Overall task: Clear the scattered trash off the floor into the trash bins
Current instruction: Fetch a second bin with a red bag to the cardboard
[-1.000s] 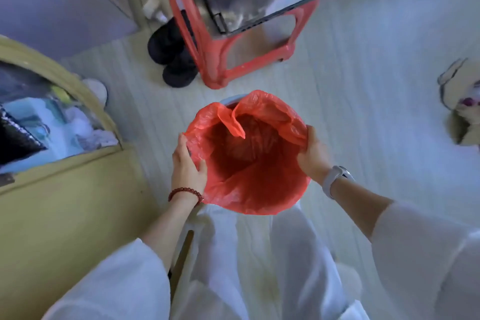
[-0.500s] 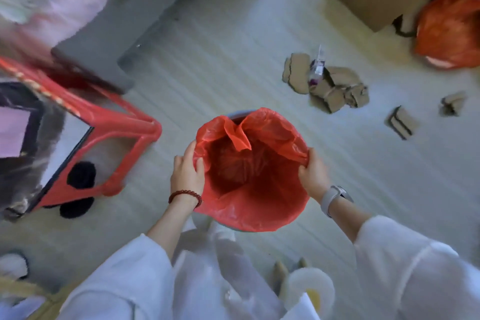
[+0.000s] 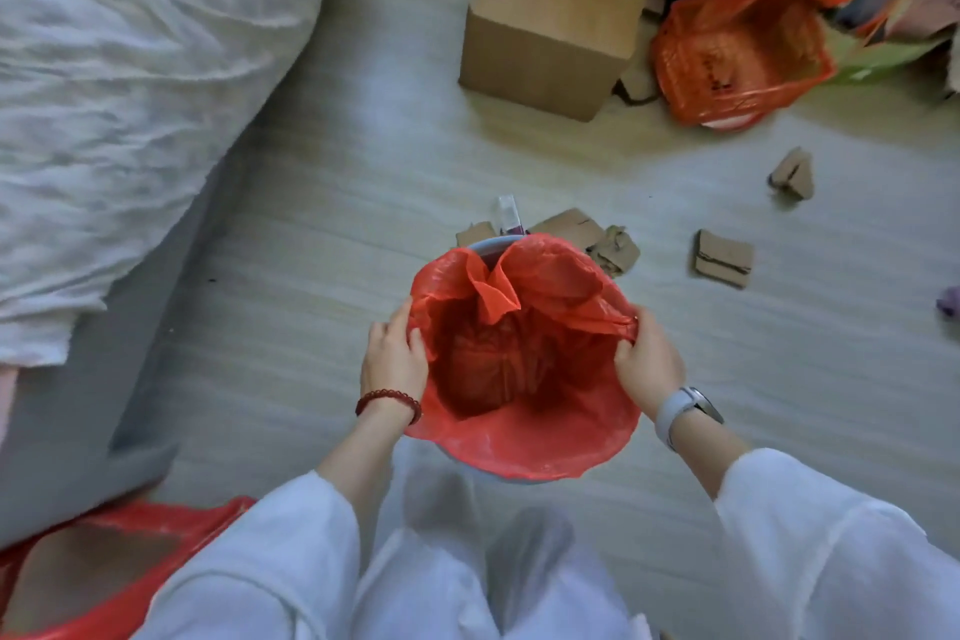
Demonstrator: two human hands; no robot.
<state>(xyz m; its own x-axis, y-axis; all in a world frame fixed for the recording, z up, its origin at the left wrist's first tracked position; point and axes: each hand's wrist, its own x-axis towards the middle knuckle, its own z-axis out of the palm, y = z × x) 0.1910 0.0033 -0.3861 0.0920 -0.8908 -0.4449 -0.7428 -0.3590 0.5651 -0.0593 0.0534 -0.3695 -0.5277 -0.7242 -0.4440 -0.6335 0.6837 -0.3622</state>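
The bin [image 3: 524, 369], red-lined, now hangs right over the cardboard scraps [image 3: 722, 259] on the floor [image 3: 332, 203], closer than a moment ago. Left hand [image 3: 394, 354] and right hand [image 3: 648, 360] each grip its rim, fingers curled. Setting it down looks next.

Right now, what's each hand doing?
Left hand: grips the rim of the red-lined bin.
Right hand: pinches the red liner's edge.

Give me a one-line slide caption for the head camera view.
Both hands, left and right, hold a red-lined trash bin above cardboard scraps scattered on the floor.
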